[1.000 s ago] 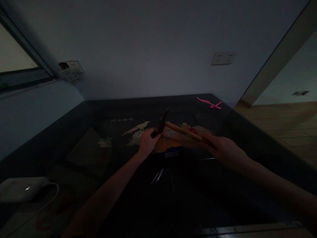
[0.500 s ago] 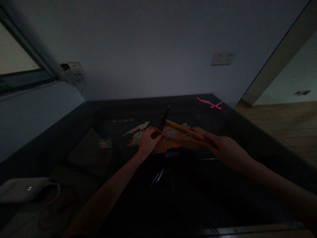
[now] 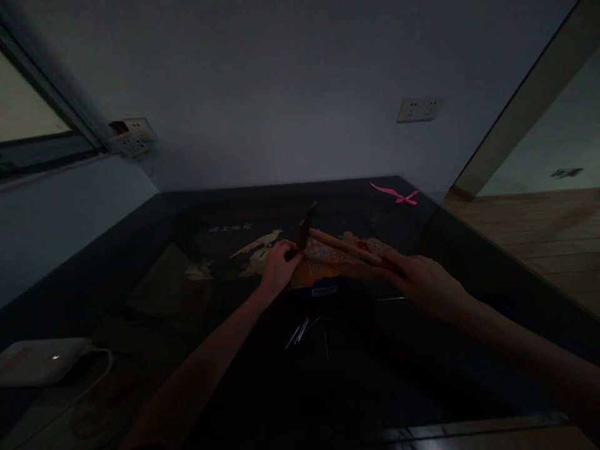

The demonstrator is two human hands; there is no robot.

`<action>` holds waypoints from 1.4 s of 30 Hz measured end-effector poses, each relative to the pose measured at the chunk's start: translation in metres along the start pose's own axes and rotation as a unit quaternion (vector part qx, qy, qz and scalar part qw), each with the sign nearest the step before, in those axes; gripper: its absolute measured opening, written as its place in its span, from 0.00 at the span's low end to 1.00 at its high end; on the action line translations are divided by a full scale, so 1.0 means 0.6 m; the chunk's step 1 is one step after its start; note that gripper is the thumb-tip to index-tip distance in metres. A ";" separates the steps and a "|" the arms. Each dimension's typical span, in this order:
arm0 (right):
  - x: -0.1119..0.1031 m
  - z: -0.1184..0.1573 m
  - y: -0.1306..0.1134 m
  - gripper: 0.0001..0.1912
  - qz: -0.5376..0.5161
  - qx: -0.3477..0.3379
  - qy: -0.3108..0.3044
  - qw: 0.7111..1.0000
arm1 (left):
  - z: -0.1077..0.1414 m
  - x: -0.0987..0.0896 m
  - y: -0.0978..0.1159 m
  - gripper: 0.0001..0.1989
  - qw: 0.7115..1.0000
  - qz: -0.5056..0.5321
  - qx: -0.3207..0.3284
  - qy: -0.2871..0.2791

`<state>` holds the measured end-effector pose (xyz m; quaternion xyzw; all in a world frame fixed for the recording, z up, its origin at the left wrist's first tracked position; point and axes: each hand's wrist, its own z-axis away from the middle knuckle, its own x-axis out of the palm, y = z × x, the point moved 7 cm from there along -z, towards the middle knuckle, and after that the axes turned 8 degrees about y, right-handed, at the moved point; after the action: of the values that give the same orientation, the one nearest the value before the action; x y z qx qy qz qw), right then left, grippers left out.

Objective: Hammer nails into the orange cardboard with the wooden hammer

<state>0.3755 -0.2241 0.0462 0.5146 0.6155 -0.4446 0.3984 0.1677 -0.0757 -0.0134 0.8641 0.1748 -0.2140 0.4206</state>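
Note:
My right hand is closed around the wooden handle of a hammer. The dark hammer head is tilted beside the fingertips of my left hand. Those left fingers are pinched together at the edge of a speckled orange-brown piece; anything small between them is too dark to make out. A blue and white label shows along the near edge of that piece. Closer to me, several thin shiny nails or pins lie on the dark tabletop, and another thin one lies just right of them.
A pink ribbon lies at the back right of the table. At the left edge sits a white device with a cable. Wall sockets are on the wall behind. A bird picture decorates the tabletop.
The hammer head has dipped slightly towards my left fingertips. Both hands keep their grips, and the whole view has shifted a little.

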 end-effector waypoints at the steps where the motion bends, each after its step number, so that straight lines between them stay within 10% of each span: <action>1: 0.003 -0.001 0.000 0.17 0.012 -0.001 -0.005 1.000 | 0.000 0.000 0.000 0.02 1.000 -0.003 -0.002 -0.001; 16: 0.038 0.015 0.022 0.17 -0.080 0.052 -0.018 0.995 | 0.001 -0.003 0.012 0.04 1.000 0.007 0.022 -0.002; 24: 0.089 0.061 0.051 0.13 -0.308 0.195 -0.017 0.931 | 0.004 -0.006 0.021 0.04 0.999 0.001 0.052 -0.002; 42: 0.114 0.059 0.055 0.14 -0.360 0.224 -0.013 0.906 | -0.005 -0.005 0.031 0.03 0.995 -0.055 0.052 -0.065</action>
<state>0.3988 -0.2368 -0.0333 0.3275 0.6378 -0.6908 0.0938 0.1749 -0.0848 0.0020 0.8583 0.1834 -0.3011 0.3729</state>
